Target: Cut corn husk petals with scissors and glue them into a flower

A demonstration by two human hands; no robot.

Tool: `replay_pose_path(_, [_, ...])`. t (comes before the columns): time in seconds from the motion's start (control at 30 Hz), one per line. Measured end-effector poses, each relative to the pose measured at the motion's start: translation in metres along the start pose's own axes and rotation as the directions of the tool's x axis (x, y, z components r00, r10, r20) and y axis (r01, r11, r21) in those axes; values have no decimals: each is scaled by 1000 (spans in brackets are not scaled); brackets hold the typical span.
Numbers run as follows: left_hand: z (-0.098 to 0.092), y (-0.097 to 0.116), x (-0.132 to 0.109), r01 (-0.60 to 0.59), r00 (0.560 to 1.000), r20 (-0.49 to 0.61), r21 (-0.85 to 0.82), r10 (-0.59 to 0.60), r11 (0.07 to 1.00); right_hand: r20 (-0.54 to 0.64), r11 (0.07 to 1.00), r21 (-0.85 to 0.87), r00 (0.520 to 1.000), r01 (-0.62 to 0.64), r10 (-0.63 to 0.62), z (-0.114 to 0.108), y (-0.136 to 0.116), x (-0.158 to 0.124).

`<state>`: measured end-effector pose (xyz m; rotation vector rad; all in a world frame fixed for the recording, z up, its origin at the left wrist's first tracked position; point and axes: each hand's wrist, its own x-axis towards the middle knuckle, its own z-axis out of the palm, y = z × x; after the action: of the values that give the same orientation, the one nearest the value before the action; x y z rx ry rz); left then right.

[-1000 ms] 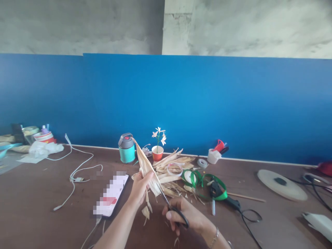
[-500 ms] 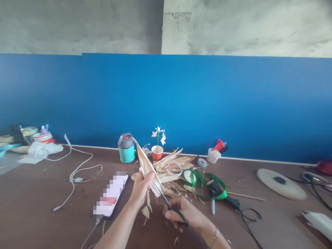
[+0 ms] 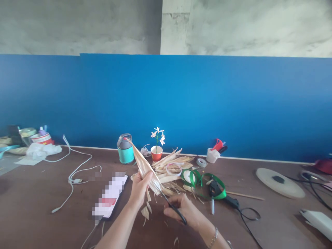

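My left hand (image 3: pixel 140 188) is closed around a long dried corn husk (image 3: pixel 141 162), holding it upright over the brown table (image 3: pixel 38 207) with its tip tilted to the left. My right hand (image 3: pixel 185 211) grips black-handled scissors (image 3: pixel 173 206), whose blades meet the husk's lower frayed end just right of my left hand. Small cut husk pieces (image 3: pixel 145 211) lie below my hands. A pile of husks (image 3: pixel 171 169) sits just behind.
A phone (image 3: pixel 110 195) lies left of my hands, with white cables (image 3: pixel 75 173) beyond. Behind are a teal jar (image 3: pixel 125 148), a red cup with a small flower (image 3: pixel 157 147), green ribbon (image 3: pixel 202 180), a glue gun (image 3: pixel 223 195), a white cup (image 3: pixel 213 155) and a round disc (image 3: pixel 280 180).
The husk's tip has tilted a little further left, and both hands have risen slightly with the scissors still at the husk's lower end.
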<state>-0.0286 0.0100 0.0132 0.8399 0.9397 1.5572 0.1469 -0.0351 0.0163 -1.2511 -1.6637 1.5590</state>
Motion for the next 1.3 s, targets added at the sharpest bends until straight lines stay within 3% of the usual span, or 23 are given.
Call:
replay_pose_path(0.37, [-1, 1, 1, -3, 999, -42, 14, 3, 1000, -70, 988, -136, 994, 68, -78, -2, 4, 4])
replay_pose_path(0.5, [-2, 0, 1, -5, 998, -56, 8, 5, 1000, -138, 979, -197, 987, 50, -78, -2, 7, 6])
replay_pose_path(0.67, [0, 1, 1, 17, 998, -56, 8, -17, 1000, -140, 969, -242, 986, 52, -88, -2, 11, 7])
replay_pose_path(1.3, [0, 1, -1, -7, 998, -65, 1, 7, 1000, -173, 974, -220, 980, 56, -95, -2, 8, 7])
